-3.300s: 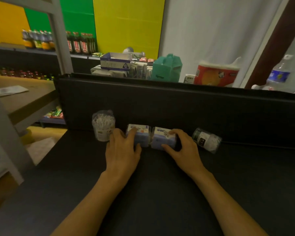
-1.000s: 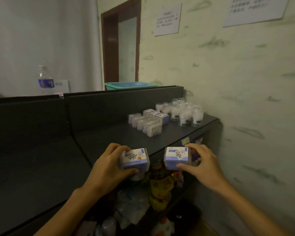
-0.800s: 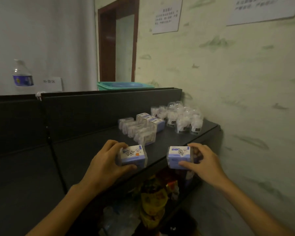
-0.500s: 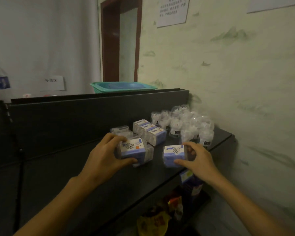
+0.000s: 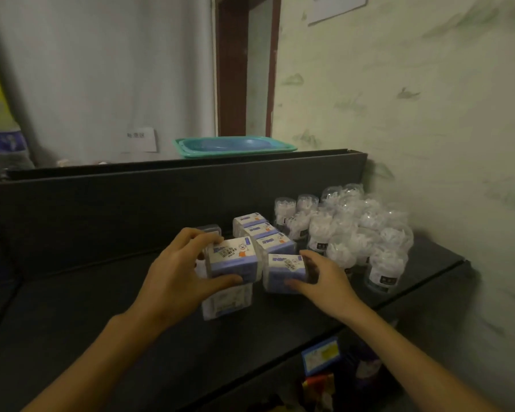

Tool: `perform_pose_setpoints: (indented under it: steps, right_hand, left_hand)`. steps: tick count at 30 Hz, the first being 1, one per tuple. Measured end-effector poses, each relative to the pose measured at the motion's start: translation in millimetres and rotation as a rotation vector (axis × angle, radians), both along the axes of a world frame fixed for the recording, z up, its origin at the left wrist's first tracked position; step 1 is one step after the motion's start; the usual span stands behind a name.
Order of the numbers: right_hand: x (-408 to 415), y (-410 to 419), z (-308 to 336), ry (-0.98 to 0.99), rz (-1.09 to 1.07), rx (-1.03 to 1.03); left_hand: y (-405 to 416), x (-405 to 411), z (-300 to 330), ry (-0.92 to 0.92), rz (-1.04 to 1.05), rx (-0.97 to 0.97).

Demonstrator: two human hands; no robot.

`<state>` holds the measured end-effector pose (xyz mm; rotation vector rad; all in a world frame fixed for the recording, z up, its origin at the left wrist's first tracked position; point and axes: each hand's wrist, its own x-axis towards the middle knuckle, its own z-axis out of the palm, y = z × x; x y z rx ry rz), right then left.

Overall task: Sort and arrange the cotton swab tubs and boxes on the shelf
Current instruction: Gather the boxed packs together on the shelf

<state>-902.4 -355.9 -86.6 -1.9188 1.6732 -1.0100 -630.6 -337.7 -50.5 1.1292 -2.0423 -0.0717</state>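
Two cotton swab boxes are being placed: left hand (image 5: 176, 281) grips one (image 5: 232, 260) above the clear box (image 5: 226, 301), right hand (image 5: 321, 278) pinches another (image 5: 283, 272) at 3 o'clock. Next, I judge, set both down beside the box row (image 5: 259, 233), clear of the round tubs (image 5: 354, 230) on the shelf (image 5: 87, 307).

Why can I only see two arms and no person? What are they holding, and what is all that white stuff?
The camera sits on the person's head and looks down, so you see only their arms. The left hand holds one box of cotton swabs, and the right hand holds another box. Both are at a row of the same boxes on a dark shelf. The white stuff is cotton swabs packed inside clear round tubs, grouped by the wall. The person is sorting them.
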Motion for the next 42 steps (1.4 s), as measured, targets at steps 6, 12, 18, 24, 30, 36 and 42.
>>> perform_pose_setpoints:
  steps: [6,12,18,24,30,36,42]
  right_hand:
    - [-11,-14,7,0.051,0.203,-0.008]
    - [-33,-6,25,0.038,0.350,-0.023]
    - [-64,-2,52,0.033,0.372,-0.148]
    - [-87,-4,75,0.024,0.372,-0.249]
    - [-94,-7,76,0.026,0.423,-0.233]
    - [-80,-4,74,0.109,0.515,-0.261]
    - [-45,4,73,0.185,0.600,-0.309]
  left_hand:
    - [16,-38,2,-0.048,0.092,-0.014]
    - [33,-73,-4,-0.080,0.201,0.020]
    - [55,-109,-17,-0.093,0.326,0.075]
    - [64,-150,-25,-0.079,0.428,0.308]
    - [59,-162,-25,-0.133,0.487,0.388]
    - [67,-156,-22,-0.177,0.559,0.377]
    - [101,-122,-16,-0.188,0.700,0.265]
